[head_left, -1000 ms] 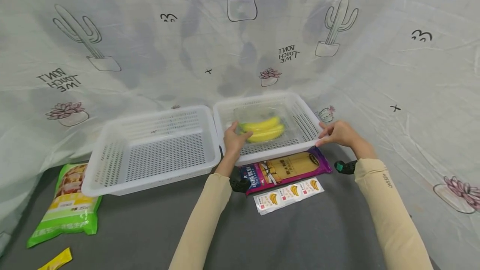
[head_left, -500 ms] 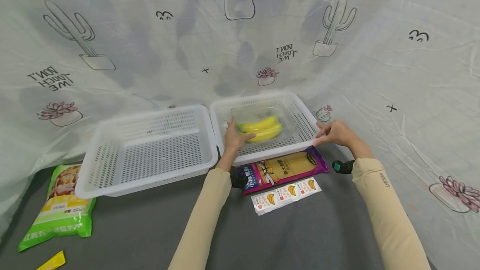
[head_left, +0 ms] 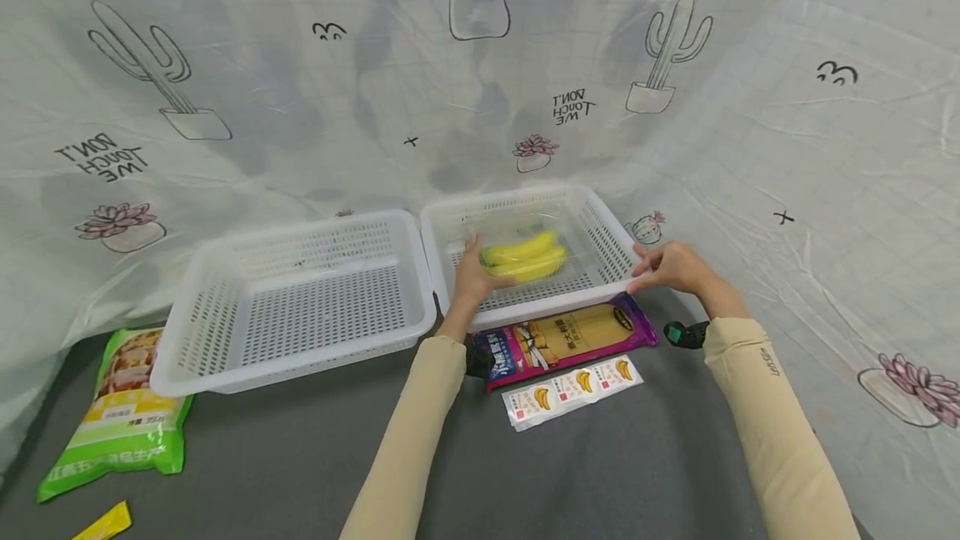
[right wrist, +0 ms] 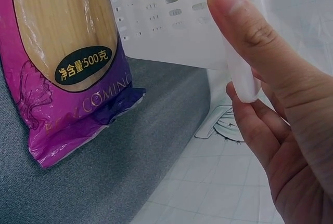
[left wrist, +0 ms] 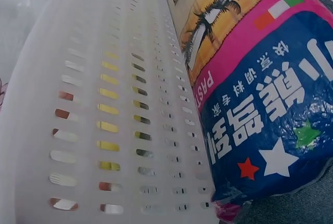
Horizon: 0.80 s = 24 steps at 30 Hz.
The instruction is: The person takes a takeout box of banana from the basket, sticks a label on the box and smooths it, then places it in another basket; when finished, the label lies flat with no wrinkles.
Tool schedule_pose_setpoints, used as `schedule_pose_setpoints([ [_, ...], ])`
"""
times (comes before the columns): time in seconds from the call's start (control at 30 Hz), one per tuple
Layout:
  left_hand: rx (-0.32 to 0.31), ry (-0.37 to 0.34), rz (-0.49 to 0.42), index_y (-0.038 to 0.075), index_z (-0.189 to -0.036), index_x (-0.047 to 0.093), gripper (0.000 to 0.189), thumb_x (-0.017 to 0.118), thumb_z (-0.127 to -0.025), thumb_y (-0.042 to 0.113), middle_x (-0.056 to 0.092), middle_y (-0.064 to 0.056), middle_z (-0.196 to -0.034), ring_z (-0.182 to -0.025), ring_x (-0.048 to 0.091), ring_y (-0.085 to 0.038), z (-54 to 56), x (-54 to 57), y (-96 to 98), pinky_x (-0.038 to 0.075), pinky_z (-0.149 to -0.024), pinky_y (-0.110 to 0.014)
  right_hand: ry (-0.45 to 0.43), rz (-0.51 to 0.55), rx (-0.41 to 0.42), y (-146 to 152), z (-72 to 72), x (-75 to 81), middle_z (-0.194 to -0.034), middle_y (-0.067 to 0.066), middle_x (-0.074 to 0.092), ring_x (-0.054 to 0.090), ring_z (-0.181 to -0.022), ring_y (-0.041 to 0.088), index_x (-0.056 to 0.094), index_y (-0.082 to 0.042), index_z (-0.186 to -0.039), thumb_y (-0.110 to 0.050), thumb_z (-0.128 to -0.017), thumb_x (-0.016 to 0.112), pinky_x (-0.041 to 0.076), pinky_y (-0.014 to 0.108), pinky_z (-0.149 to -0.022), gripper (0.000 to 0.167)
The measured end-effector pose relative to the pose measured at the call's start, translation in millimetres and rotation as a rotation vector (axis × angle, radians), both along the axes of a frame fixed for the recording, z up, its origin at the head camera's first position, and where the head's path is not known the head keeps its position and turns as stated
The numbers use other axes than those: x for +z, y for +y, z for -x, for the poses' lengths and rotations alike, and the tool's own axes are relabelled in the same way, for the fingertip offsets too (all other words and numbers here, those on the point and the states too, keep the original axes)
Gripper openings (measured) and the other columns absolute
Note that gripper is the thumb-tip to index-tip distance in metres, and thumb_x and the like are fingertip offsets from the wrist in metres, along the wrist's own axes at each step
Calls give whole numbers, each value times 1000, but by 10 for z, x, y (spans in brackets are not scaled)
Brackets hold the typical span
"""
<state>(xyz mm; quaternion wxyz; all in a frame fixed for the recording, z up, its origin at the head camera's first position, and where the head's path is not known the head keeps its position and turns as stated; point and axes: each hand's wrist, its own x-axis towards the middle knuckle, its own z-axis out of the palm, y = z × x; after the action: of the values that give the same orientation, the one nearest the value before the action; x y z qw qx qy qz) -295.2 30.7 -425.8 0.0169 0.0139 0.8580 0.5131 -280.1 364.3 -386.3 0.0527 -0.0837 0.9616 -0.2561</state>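
Note:
My left hand (head_left: 472,277) reaches into the right white plastic basket (head_left: 543,307), thumb and fingers spread at the left end of a clear plastic box (head_left: 517,224). Inside that box lie yellow bananas (head_left: 528,258). My right hand (head_left: 672,267) pinches the basket's near right corner; in the right wrist view the thumb lies above the basket rim (right wrist: 243,81) and fingers curl under it. Through the slots of the basket wall (left wrist: 83,146) in the left wrist view, bits of yellow and skin show; the left fingers themselves are hidden there.
A second white basket (head_left: 300,365) stands to the left. In front of the right basket lie a purple pasta packet (head_left: 577,336) and a banana-printed label strip (head_left: 573,392). A green food bag (head_left: 123,415) and a yellow sachet (head_left: 107,522) lie at left. A printed cloth (head_left: 315,107) hangs behind.
Over the last half second, my left hand and the box with the bananas have shifted slightly right inside the basket. My right hand stays on the basket corner. The head view has turned a little.

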Motion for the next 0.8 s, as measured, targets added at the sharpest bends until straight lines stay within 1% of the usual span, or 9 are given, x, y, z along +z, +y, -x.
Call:
schedule_pose_setpoints([
  [0.07,1,10,17,7,-152,23,103,86,-72,19,11,-15,-159,-143,14,-38,-1,1,-5,18,-114,-50,-1,-5,-3,-2,4,-7,-133,23,46,37,-64,18,76,2,-84,-34,-66,89,34,27,-53,42],
  [0.17,-4,28,17,10,-148,37,88,84,-74,22,12,-12,-159,-143,12,-41,3,10,-7,17,-112,-56,-2,-8,-5,-14,6,-8,-134,23,45,37,-64,18,76,2,-84,-34,-65,89,35,27,-54,43],
  [0.23,-5,55,7,11,-141,49,76,84,-75,23,12,-10,-160,-143,12,-42,12,17,-4,16,-111,-59,-3,-7,-10,-23,7,-6,-134,23,45,38,-63,18,76,2,-84,-34,-65,89,35,27,-54,43],
  [0.33,-1,121,-14,10,-127,61,61,85,-73,25,11,-5,-160,-143,11,-40,25,20,7,14,-111,-61,-4,-4,-11,-30,2,0,-134,24,45,39,-64,18,76,2,-84,-34,-66,89,35,27,-54,42],
  [0.4,4,186,-17,9,-117,66,54,87,-71,26,16,-1,-159,-143,16,-38,29,25,20,16,-112,-59,-4,-6,-12,-32,-2,2,-134,23,45,42,-66,18,76,2,-83,-34,-66,89,36,26,-54,42],
  [0.47,11,245,-22,8,-106,67,48,88,-69,29,22,1,-157,-141,21,-35,29,25,33,20,-111,-57,-3,-4,-8,-35,-10,7,-134,23,45,48,-70,18,76,2,-83,-32,-66,89,36,27,-55,40],
  [0.6,22,336,-48,7,-87,61,44,91,-64,31,37,-2,-147,-135,34,-30,32,28,47,29,-109,-51,-1,-5,-7,-33,-17,14,-134,23,44,52,-75,19,76,2,-84,-33,-66,88,37,26,-55,40],
  [0.7,13,372,-79,6,-82,57,43,90,-66,29,42,-6,-142,-132,38,-27,43,23,42,33,-107,-47,-5,-6,-10,-24,-8,17,-135,23,44,47,-71,20,76,1,-84,-35,-66,88,36,26,-55,42],
  [0.8,1,383,-112,5,-80,56,41,89,-68,26,43,-9,-140,-131,38,-26,55,3,26,34,-106,-47,-9,-4,-8,-25,-4,17,-135,23,43,44,-70,19,76,2,-85,-36,-66,88,36,26,-55,43],
])
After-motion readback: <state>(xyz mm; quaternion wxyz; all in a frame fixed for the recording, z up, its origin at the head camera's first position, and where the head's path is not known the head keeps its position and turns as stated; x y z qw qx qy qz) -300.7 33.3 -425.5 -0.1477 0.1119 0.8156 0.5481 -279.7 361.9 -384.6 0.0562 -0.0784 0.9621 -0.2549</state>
